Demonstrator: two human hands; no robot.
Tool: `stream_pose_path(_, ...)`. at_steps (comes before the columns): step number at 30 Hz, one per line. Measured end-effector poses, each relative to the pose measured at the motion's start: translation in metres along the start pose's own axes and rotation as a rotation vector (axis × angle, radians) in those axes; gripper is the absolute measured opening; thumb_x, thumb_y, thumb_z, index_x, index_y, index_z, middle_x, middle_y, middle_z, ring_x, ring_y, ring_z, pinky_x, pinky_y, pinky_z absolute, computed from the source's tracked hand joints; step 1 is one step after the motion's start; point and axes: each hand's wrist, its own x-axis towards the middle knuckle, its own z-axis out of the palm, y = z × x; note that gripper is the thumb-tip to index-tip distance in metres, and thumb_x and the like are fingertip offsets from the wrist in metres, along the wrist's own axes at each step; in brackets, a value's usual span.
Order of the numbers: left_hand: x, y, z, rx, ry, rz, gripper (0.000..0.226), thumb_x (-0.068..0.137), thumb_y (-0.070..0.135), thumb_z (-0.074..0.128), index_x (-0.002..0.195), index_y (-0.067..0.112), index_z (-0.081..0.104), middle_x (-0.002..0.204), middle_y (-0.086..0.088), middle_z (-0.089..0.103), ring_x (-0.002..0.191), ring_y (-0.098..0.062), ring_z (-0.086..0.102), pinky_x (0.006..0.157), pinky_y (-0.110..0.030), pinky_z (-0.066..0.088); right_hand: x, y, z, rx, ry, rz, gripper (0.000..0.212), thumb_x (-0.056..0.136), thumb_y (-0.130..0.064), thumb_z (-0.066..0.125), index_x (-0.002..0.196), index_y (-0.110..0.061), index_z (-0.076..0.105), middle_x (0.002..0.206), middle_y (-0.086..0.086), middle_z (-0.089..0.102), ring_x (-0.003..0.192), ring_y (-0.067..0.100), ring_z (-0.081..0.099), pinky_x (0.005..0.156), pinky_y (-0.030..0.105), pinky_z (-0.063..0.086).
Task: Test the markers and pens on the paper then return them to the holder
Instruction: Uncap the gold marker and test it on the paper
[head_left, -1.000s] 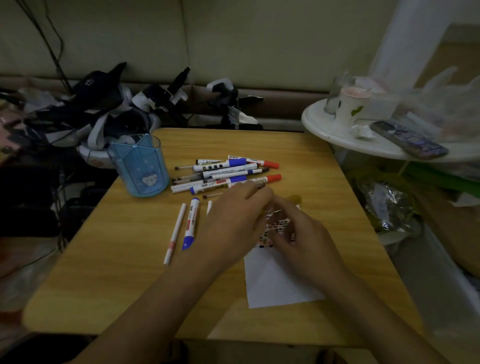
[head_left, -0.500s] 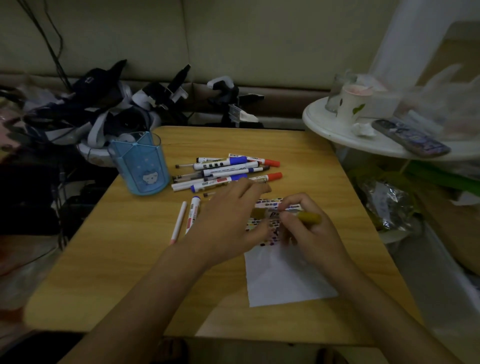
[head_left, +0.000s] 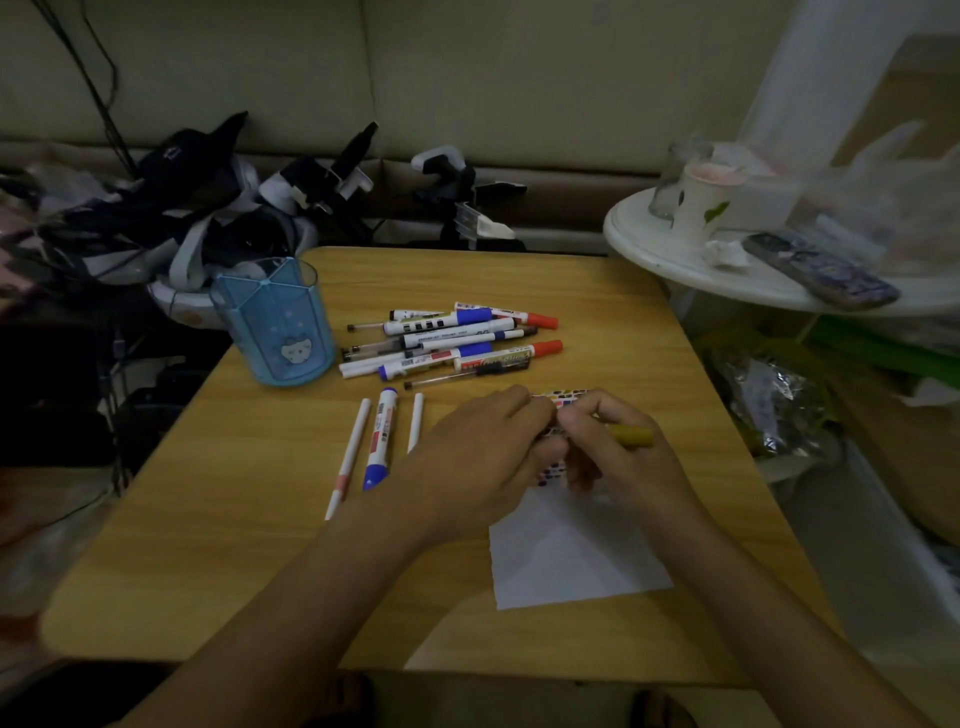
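A white paper (head_left: 576, 561) with coloured test marks at its far end lies on the wooden table (head_left: 249, 545). My right hand (head_left: 618, 457) grips a yellow marker (head_left: 631, 435) that points right, above the marked end of the paper. My left hand (head_left: 478, 457) meets it at the marker's left end, fingers closed there; what they pinch is hidden. A pile of markers and pens (head_left: 452, 340) lies beyond my hands. A blue-capped marker (head_left: 382, 439) and two white pens (head_left: 350, 457) lie to the left. The blue holder (head_left: 275, 322) stands upright at the table's far left.
A round white side table (head_left: 691, 265) at the right carries a paper cup (head_left: 706, 200), a glass and a phone (head_left: 821, 270). Dark gear, straps and cables (head_left: 171, 208) are heaped behind the holder. Plastic bags lie on the floor at the right.
My hands have come closer together at the yellow marker, over the marked end of the paper. The pens on the table have stayed where they were.
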Motion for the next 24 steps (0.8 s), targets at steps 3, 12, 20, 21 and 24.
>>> stream_pose_path(3, -0.001, -0.001, -0.001, 0.026, -0.078, -0.048, 0.031, 0.103, 0.045, 0.036, 0.119, 0.023, 0.051, 0.107, 0.002, 0.054, 0.096, -0.015, 0.049, 0.084, -0.039, 0.044, 0.0, 0.003, 0.0, -0.092, -0.029, 0.02, 0.034, 0.096, -0.031, 0.059, 0.067, -0.014, 0.062, 0.058, -0.001, 0.059, 0.055, 0.011, 0.055, 0.053, 0.021, 0.045)
stream_pose_path(12, -0.002, -0.006, -0.001, 0.009, -0.131, -0.043, 0.023, 0.104, 0.044, 0.034, 0.108, 0.026, 0.048, 0.102, 0.003, 0.056, 0.093, -0.015, 0.05, 0.081, -0.041, 0.046, 0.0, 0.006, -0.003, -0.073, -0.085, 0.073, 0.034, 0.1, -0.024, 0.055, 0.074, -0.006, 0.067, 0.062, 0.007, 0.066, 0.059, 0.018, 0.062, 0.058, 0.026, 0.052)
stream_pose_path(20, -0.002, -0.003, -0.009, -0.069, -0.145, -0.026, 0.023, 0.102, 0.049, 0.039, 0.108, 0.033, 0.054, 0.1, 0.016, 0.065, 0.086, -0.003, 0.055, 0.072, -0.029, 0.047, 0.001, 0.006, -0.008, -0.065, -0.171, 0.016, 0.039, 0.085, -0.043, 0.06, 0.072, -0.008, 0.068, 0.06, 0.003, 0.065, 0.056, 0.015, 0.061, 0.057, 0.024, 0.05)
stream_pose_path(21, -0.002, -0.004, -0.009, -0.08, -0.139, -0.02, 0.02, 0.102, 0.049, 0.04, 0.107, 0.035, 0.053, 0.095, 0.018, 0.063, 0.082, -0.001, 0.053, 0.068, -0.025, 0.045, 0.001, 0.006, -0.009, -0.061, -0.176, 0.006, 0.039, 0.084, -0.046, 0.059, 0.071, -0.01, 0.068, 0.06, 0.003, 0.064, 0.056, 0.015, 0.06, 0.056, 0.024, 0.05)
stream_pose_path(24, -0.002, -0.004, -0.009, -0.063, -0.117, 0.0, 0.015, 0.099, 0.056, 0.04, 0.098, 0.043, 0.048, 0.073, 0.022, 0.052, 0.069, 0.005, 0.049, 0.057, -0.02, 0.033, 0.0, 0.005, -0.012, -0.052, -0.185, -0.023, 0.032, 0.083, -0.047, 0.058, 0.066, -0.021, 0.068, 0.059, 0.004, 0.064, 0.056, 0.013, 0.06, 0.058, 0.022, 0.049)
